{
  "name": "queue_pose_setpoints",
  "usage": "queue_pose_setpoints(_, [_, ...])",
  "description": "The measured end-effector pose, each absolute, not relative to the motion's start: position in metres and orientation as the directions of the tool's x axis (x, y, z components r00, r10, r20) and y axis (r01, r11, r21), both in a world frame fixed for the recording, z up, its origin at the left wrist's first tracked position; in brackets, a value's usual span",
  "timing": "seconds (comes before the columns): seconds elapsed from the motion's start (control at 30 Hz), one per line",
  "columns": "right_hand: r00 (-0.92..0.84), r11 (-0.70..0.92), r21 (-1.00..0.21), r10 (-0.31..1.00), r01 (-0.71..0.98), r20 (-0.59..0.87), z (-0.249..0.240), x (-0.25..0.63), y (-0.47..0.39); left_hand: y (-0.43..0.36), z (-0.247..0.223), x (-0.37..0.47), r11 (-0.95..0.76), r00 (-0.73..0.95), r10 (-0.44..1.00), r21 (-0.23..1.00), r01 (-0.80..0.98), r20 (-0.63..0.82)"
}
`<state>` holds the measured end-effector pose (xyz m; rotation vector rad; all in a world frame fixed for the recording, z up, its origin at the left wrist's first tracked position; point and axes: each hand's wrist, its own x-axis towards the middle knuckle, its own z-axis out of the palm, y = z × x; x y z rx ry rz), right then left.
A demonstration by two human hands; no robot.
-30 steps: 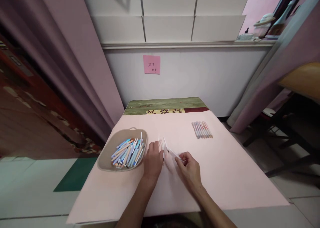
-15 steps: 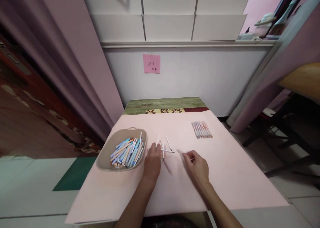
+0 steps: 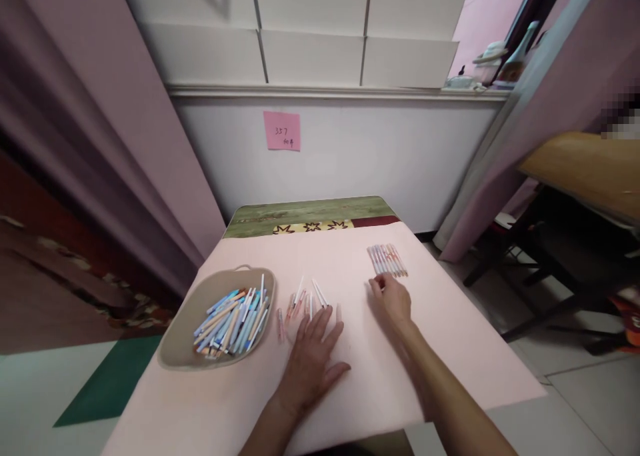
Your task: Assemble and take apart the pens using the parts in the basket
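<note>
My left hand (image 3: 313, 353) lies palm down with its fingers spread, over a loose group of pen parts in the middle of the table. Around its fingertips are thin white pen refills (image 3: 321, 293) with dark tips and several pinkish clear pen barrels (image 3: 281, 325); some are partly covered by the fingers. My right hand (image 3: 393, 299) is closed in a pinch just below a neat row of pens (image 3: 387, 261). Whatever is between its fingers is hidden. A beige basket (image 3: 175, 333) full of blue, white and tan pens (image 3: 233, 323) stands on the left.
Pink paper (image 3: 365, 383) covers most of the table, with the green patterned tabletop (image 3: 310, 211) showing at the far end. Behind it, a pink note (image 3: 282, 131) is stuck to the white wall. A dark chair (image 3: 565, 256) stands to the right.
My left hand has opened out flat over the refills, which have shifted. My right hand has moved toward the pen row, and the whitish piece at its fingertips no longer shows. The view has turned slightly right.
</note>
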<state>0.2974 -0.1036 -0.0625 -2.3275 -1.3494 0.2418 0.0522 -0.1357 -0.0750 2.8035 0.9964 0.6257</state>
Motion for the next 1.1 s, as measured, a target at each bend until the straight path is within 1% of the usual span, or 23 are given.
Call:
queue_pose_setpoints(0.07, [0.544,-0.486,-0.388,0.838,0.783,0.048,-0.058,0.318,-0.085,-0.133,-0.076,0.058,-0.774,0.7,0.632,0.229,0.59,0.333])
queue_pose_setpoints(0.2, [0.539,-0.507,-0.307,0.842,0.805,0.022,-0.058,0.332,-0.06,-0.117,-0.087,0.065,-0.704,0.61,0.697,0.201,0.681,0.376])
queue_pose_setpoints(0.3, [0.529,-0.506,-0.269,0.849,0.82,0.015,-0.058,0.329,-0.053,-0.107,-0.095,0.064,-0.656,0.543,0.724,0.182,0.732,0.425])
queue_pose_setpoints(0.37, [0.512,-0.491,-0.26,0.859,0.831,0.015,-0.055,0.327,-0.053,-0.106,-0.096,0.061,-0.649,0.519,0.727,0.203,0.733,0.45])
queue_pose_setpoints(0.43, [0.492,-0.47,-0.261,0.871,0.843,0.02,-0.048,0.325,-0.057,-0.111,-0.093,0.059,-0.653,0.493,0.734,0.286,0.701,0.467])
queue_pose_setpoints(0.47, [0.483,-0.461,-0.256,0.875,0.85,0.026,-0.044,0.323,-0.062,-0.114,-0.09,0.059,-0.646,0.466,0.749,0.361,0.673,0.472])
queue_pose_setpoints(0.53, [0.452,-0.42,-0.307,0.891,0.854,0.039,-0.04,0.314,-0.077,-0.12,-0.081,0.061,-0.569,0.359,0.82,0.577,0.585,0.445])
queue_pose_setpoints(0.57, [0.427,-0.386,-0.357,0.903,0.851,0.041,-0.04,0.306,-0.087,-0.122,-0.076,0.064,-0.487,0.287,0.874,0.709,0.511,0.393])
queue_pose_setpoints(0.6, [0.373,-0.299,-0.529,0.927,0.795,0.036,-0.042,0.295,-0.099,-0.122,-0.071,0.067,-0.369,0.215,0.928,0.835,0.407,0.305])
queue_pose_setpoints(0.63, [0.299,-0.218,-0.718,0.954,0.661,-0.014,-0.045,0.283,-0.11,-0.122,-0.066,0.071,-0.221,0.158,0.97,0.936,0.275,0.182])
queue_pose_setpoints(0.67, [0.229,-0.192,-0.86,0.969,0.473,-0.09,-0.049,0.269,-0.122,-0.12,-0.061,0.075,-0.066,0.133,0.99,0.991,0.116,0.051])
queue_pose_setpoints(0.7, [0.149,-0.203,-0.939,0.975,0.278,-0.166,-0.054,0.255,-0.133,-0.118,-0.057,0.078,0.076,0.131,0.989,0.996,-0.039,-0.07])
queue_pose_setpoints(0.73, [0.062,-0.228,-0.968,0.973,0.109,-0.222,-0.058,0.242,-0.142,-0.115,-0.054,0.081,0.193,0.149,0.975,0.966,-0.171,-0.168])
queue_pose_setpoints(0.8, [-0.055,-0.296,-0.942,0.955,-0.156,-0.291,-0.065,0.221,-0.155,-0.111,-0.049,0.084,0.336,0.188,0.94,0.869,-0.363,-0.285])
queue_pose_setpoints(0.87, [-0.1,-0.334,-0.877,0.942,-0.345,-0.319,-0.067,0.208,-0.16,-0.108,-0.047,0.082,0.386,0.21,0.923,0.793,-0.471,-0.324])
queue_pose_setpoints(0.93, [-0.151,-0.386,-0.791,0.921,-0.475,-0.359,-0.065,0.204,-0.16,-0.108,-0.046,0.079,0.397,0.22,0.918,0.752,-0.526,-0.331])
queue_pose_setpoints(0.97, [-0.199,-0.433,-0.744,0.9,-0.509,-0.388,-0.063,0.204,-0.159,-0.108,-0.046,0.078,0.4,0.222,0.916,0.739,-0.542,-0.333])
queue_pose_setpoints(1.03, [-0.291,-0.536,-0.668,0.843,-0.517,-0.451,-0.062,0.203,-0.158,-0.109,-0.047,0.076,0.391,0.207,0.92,0.728,-0.563,-0.334])
queue_pose_setpoints(1.07, [-0.307,-0.562,-0.658,0.827,-0.501,-0.472,-0.062,0.202,-0.158,-0.11,-0.048,0.075,0.379,0.19,0.924,0.732,-0.566,-0.332])
queue_pose_setpoints(1.1, [-0.291,-0.559,-0.678,0.829,-0.478,-0.478,-0.064,0.201,-0.158,-0.11,-0.049,0.075,0.364,0.169,0.93,0.742,-0.563,-0.327])
